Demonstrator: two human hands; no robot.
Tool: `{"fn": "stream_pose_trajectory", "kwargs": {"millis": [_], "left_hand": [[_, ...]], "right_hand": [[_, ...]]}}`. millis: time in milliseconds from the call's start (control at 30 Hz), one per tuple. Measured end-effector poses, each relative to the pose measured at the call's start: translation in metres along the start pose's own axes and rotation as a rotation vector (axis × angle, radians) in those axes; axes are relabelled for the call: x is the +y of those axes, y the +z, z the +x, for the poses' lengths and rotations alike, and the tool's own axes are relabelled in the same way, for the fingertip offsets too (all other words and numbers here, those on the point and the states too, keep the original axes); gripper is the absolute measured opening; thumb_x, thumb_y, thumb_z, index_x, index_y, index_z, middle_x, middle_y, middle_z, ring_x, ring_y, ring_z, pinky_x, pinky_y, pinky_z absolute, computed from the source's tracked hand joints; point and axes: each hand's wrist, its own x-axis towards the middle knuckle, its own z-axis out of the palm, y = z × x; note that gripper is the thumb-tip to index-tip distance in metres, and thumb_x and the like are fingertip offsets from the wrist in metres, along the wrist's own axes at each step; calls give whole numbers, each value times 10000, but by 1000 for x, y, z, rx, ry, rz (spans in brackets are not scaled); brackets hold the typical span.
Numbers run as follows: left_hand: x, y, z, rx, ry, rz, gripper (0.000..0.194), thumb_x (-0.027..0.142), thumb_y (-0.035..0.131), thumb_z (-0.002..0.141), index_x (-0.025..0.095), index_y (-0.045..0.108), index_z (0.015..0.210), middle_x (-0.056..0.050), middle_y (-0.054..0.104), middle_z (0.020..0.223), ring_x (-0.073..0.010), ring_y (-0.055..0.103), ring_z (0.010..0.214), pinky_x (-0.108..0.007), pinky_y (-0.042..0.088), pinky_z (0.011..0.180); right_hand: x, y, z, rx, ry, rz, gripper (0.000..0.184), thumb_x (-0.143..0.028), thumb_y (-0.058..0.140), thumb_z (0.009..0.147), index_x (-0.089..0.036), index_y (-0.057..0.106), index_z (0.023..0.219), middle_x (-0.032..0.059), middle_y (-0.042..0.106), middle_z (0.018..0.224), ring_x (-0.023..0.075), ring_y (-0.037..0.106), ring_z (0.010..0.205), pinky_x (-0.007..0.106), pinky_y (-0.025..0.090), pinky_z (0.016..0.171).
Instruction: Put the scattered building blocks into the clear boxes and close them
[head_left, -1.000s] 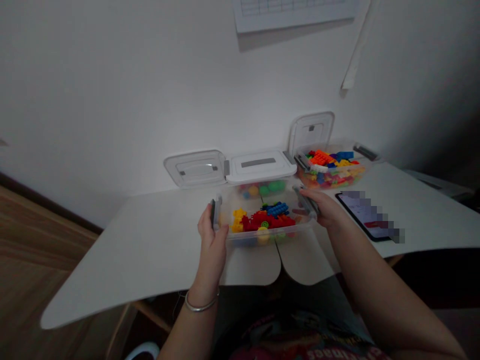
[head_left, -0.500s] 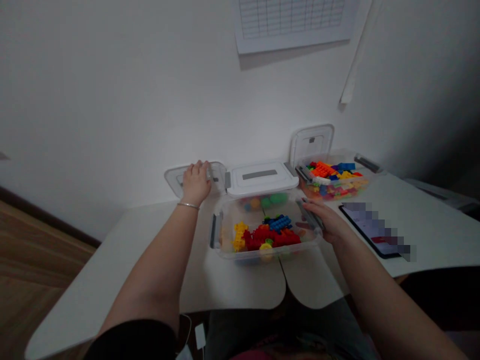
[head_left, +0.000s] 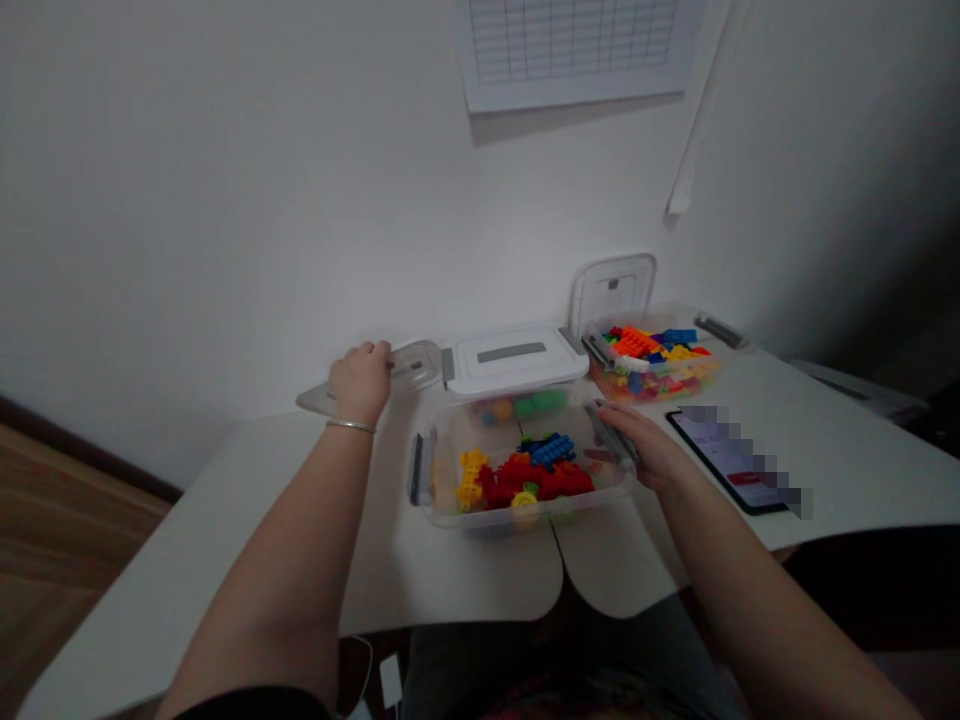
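A clear plastic box (head_left: 450, 510) with red, yellow and blue building blocks (head_left: 525, 475) stands on the white table in front of me. My left hand (head_left: 361, 380) is closed on a clear lid (head_left: 409, 365) to the box's far left, and the lid is tilted off the wall. My right hand (head_left: 637, 445) rests on the box's right side, fingers curled over its grey latch (head_left: 609, 428). A second box with a white lid (head_left: 517, 358) sits just behind the open one.
A third clear box of coloured blocks (head_left: 656, 360) stands at the back right with its lid (head_left: 611, 290) leaning on the wall. A dark phone (head_left: 731, 460) lies to the right of my hand. A gridded sheet (head_left: 574, 45) hangs on the wall.
My left hand left the box's left latch, reached to the lid leaning on the wall and has now pulled it down and forward. My right hand stayed on the box's right side.
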Motion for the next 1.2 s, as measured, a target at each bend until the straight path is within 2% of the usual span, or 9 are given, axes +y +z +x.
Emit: {"fn": "stream_pose_trajectory", "kwargs": {"millis": [133, 267, 333, 467, 567, 700, 933, 1100, 1200], "left_hand": [[-6, -31, -27, 233, -26, -50, 282, 307, 434, 927, 208, 629, 1105, -144, 622, 1058, -312, 547, 1026, -384, 428, 744], [11, -61, -78, 502, 35, -132, 231, 272, 506, 912, 225, 663, 1075, -105, 624, 980, -257, 552, 942, -347, 401, 699], [29, -71, -107, 589, 140, -129, 203, 221, 520, 907, 234, 681, 1029, -71, 625, 884, -212, 551, 838, -323, 377, 650], [76, -82, -155, 697, 446, -128, 219, 167, 511, 926, 258, 678, 1035, -28, 611, 754, -168, 495, 684, -310, 322, 569], [113, -83, -175, 622, 525, -154, 201, 187, 530, 930, 238, 653, 1080, -33, 630, 785, -182, 518, 725, -326, 365, 587], [145, -73, -187, 437, 504, -159, 238, 257, 636, 882, 246, 629, 1120, -26, 631, 822, -195, 542, 751, -332, 406, 595], [150, -58, -189, 338, 555, -258, 464, 519, 663, 807, 237, 607, 1172, -41, 638, 917, -217, 557, 820, -347, 432, 621], [158, -55, -185, 264, 658, -330, 378, 478, 655, 832, 227, 631, 1113, -36, 629, 891, -208, 546, 815, -334, 437, 640], [162, -55, -185, 200, 661, -392, 308, 443, 669, 834, 242, 651, 1067, -30, 627, 892, -212, 543, 822, -338, 455, 658]], "right_hand": [[1, -1, -2, 5, -7, 22, 147, -222, 719, 695, -228, 653, 826, -18, 658, 700, 155, 605, 590, 311, 595, 504], [4, 0, -1, -2, -17, 43, 173, -245, 738, 671, -230, 661, 826, -20, 657, 708, 148, 598, 584, 307, 592, 524], [5, 0, -1, -1, -31, 42, 172, -253, 741, 664, -229, 666, 816, -20, 665, 719, 148, 602, 590, 304, 589, 536], [8, 1, 1, -19, -69, 16, 163, -279, 737, 669, -230, 671, 810, -12, 697, 764, 151, 616, 601, 293, 565, 550], [13, -2, 5, -28, -71, 2, 206, -327, 728, 681, -231, 689, 860, -2, 721, 807, 164, 635, 641, 273, 525, 541], [20, -8, 13, -30, -87, -21, 259, -372, 727, 673, -225, 694, 884, 5, 735, 853, 181, 649, 710, 256, 473, 540], [26, -13, 17, -68, -91, -35, 347, -448, 745, 644, -222, 692, 902, -1, 730, 862, 180, 631, 740, 260, 451, 582], [28, -12, 18, -94, -133, -36, 409, -504, 745, 642, -220, 694, 930, 19, 737, 934, 214, 647, 862, 287, 472, 648], [29, -12, 18, -69, -186, -12, 448, -523, 738, 650, -241, 696, 995, 15, 728, 1039, 221, 637, 980, 304, 497, 743]]}}
